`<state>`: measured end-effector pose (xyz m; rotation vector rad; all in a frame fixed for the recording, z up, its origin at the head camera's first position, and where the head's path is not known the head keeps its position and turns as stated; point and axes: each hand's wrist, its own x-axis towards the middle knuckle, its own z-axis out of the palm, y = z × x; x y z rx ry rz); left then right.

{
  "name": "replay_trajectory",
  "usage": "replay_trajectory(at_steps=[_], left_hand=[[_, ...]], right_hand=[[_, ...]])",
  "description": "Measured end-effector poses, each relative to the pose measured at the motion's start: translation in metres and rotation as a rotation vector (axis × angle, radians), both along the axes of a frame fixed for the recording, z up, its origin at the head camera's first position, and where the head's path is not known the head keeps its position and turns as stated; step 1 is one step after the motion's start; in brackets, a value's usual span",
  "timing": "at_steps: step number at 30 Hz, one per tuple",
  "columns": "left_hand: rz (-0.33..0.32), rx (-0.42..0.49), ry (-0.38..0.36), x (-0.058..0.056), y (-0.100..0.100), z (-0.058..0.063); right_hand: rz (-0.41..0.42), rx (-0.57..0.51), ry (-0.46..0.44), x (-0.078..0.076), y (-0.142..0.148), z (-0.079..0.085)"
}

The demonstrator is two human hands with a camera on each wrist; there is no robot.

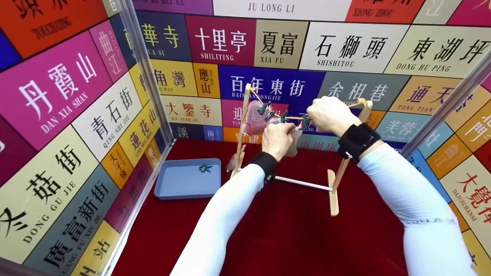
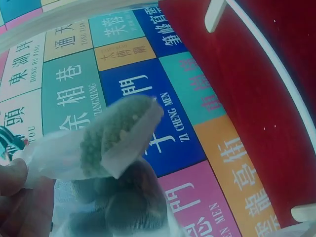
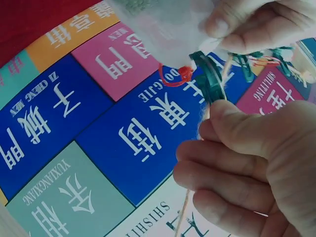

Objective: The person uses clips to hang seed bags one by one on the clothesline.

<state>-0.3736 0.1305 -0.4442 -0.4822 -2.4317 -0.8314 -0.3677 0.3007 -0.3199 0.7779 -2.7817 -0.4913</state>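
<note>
My left hand (image 1: 277,138) pinches the top of a small translucent bag (image 2: 121,138) with green grains in it. In the right wrist view, my right hand (image 3: 247,163) grips a green clothespin (image 3: 210,79) between thumb and fingers, at a thin rope (image 3: 183,212). The clothespin's tip is close to the bag's top; whether it bites the bag cannot be told. A red cord (image 3: 183,74) shows beside it. More green clothespins (image 1: 264,108) sit along the rope to the left, where another clear bag (image 1: 253,119) hangs. Dark round pieces in a bag (image 2: 133,210) show behind the green one.
The rope runs between two wooden posts, left (image 1: 244,122) and right (image 1: 341,168), joined low by a white bar (image 1: 303,183). A blue-grey tray (image 1: 176,182) with green clothespins (image 1: 205,168) lies at left on the red cloth (image 1: 276,237). Sign-covered walls (image 1: 349,46) enclose the back and sides.
</note>
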Motion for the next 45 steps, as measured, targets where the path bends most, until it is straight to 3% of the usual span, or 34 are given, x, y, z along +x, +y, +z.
replay_trajectory(at_steps=[3,8,12,19,24,26,35,40,45], left_hand=[[0.008,-0.002,0.007,-0.002,0.001,0.002],[0.009,0.074,0.011,-0.003,0.004,0.009],[-0.025,0.090,0.077,-0.002,0.006,0.011],[-0.050,0.089,0.033,0.000,0.004,0.006],[-0.065,0.054,0.063,0.000,0.000,0.001],[-0.087,0.055,0.041,0.000,-0.005,-0.003],[-0.252,0.089,-0.125,-0.019,-0.065,-0.020],[-0.239,0.027,-0.210,-0.023,-0.112,-0.034],[-0.168,-0.058,-0.278,-0.027,-0.155,-0.052]], right_hand=[[0.016,0.000,-0.030,0.001,-0.002,0.000],[-0.003,-0.029,-0.075,0.001,-0.002,0.000],[0.020,-0.049,-0.058,0.000,0.002,-0.006],[0.039,-0.180,-0.030,0.000,0.011,-0.021],[0.053,-0.280,-0.013,0.001,0.017,-0.032],[0.053,-0.294,-0.015,0.003,0.020,-0.037],[-0.002,-0.283,-0.079,0.013,0.030,-0.068],[-0.032,-0.304,-0.172,0.016,0.033,-0.093],[-0.071,-0.329,-0.259,0.022,0.038,-0.114]])
